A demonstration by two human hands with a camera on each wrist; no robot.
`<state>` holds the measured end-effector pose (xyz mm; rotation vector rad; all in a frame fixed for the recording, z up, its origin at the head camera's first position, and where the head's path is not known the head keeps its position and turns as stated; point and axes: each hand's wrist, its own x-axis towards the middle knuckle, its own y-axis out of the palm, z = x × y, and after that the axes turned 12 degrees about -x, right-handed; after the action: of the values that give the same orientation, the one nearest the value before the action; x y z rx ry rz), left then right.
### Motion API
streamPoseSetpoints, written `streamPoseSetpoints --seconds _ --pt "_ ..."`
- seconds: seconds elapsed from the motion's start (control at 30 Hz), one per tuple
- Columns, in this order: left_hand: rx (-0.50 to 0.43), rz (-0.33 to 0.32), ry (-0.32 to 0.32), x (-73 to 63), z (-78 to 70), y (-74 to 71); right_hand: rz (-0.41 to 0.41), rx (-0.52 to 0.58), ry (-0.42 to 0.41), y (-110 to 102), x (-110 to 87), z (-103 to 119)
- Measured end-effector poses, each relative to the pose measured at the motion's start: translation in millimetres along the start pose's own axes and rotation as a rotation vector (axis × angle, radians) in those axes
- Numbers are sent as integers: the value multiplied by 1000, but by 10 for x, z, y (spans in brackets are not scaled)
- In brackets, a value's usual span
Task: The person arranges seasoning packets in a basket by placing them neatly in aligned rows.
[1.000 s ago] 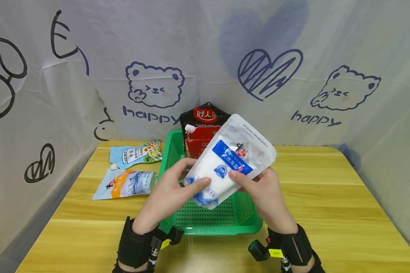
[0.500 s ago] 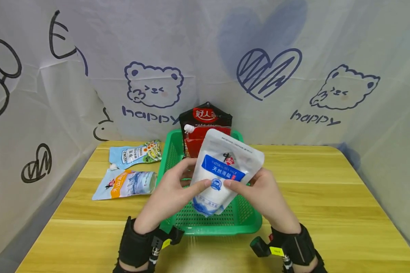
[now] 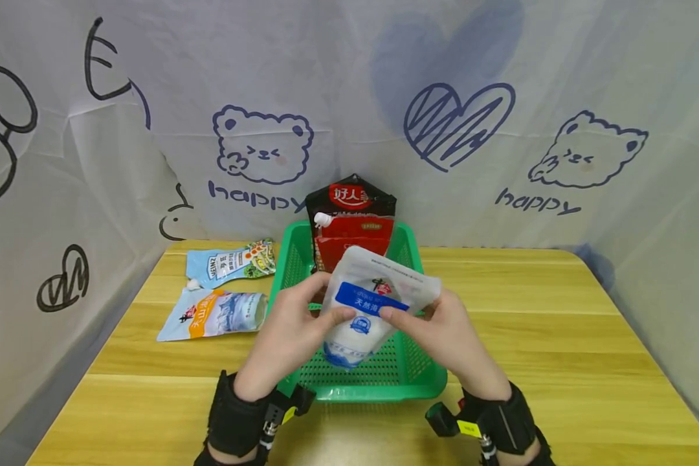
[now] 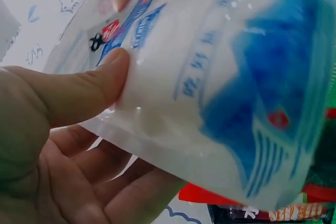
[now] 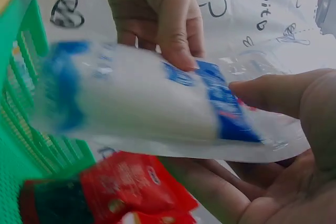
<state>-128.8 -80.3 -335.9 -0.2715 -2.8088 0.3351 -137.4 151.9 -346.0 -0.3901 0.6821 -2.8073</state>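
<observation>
A white and blue bag of sea salt [image 3: 358,340] is held up over the green basket [image 3: 378,393], its top edge tilted toward the back. My left hand [image 3: 294,323] pinches its left side, thumb on the front and fingers behind. On the right side my right hand [image 3: 443,327] grips it the same way, with its thumb near the blue label. In the left wrist view the salt bag [image 4: 173,77] shows its blue mountain print at the bottom. The right wrist view has the bag [image 5: 142,93] between both thumbs and the fingers underneath.
Inside the basket's back end stand a red spout pouch [image 3: 355,236] and a black and red packet [image 3: 349,194]. Left of the basket lie a light blue Heinz pouch [image 3: 227,265] and a blue and orange bag [image 3: 215,314] on the wooden table [image 3: 559,336]. A printed cloth [image 3: 355,77] hangs behind.
The salt bag has come down and a little left, and its top now folds back at the right corner. Both hands keep hold of it; the right hand shifted slightly left.
</observation>
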Motion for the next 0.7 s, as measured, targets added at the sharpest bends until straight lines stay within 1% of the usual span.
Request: streamPoseSetpoints --seconds 0.1,0.13,0.2,0.27,0.43,0.5,0.57,0.7 --pt "38 -4 -6 4 7 11 -51 19 -12 -44 -21 10" --pt "41 -3 -9 6 11 13 -62 38 -18 -58 -26 17" --pt "41 6 -16 12 22 13 -84 37 -33 -82 -34 29" --pt "50 24 -25 14 30 11 -93 -3 -78 -97 -38 36" --pt "88 96 -32 20 52 4 -67 -151 -190 -91 -27 26" --pt "94 116 -31 23 59 6 -62 -184 -209 -82 -20 19" --pt "97 125 -33 26 66 9 -75 -214 -222 -73 -14 9" --pt "96 125 -32 31 77 21 -111 -249 -255 -59 -9 5"
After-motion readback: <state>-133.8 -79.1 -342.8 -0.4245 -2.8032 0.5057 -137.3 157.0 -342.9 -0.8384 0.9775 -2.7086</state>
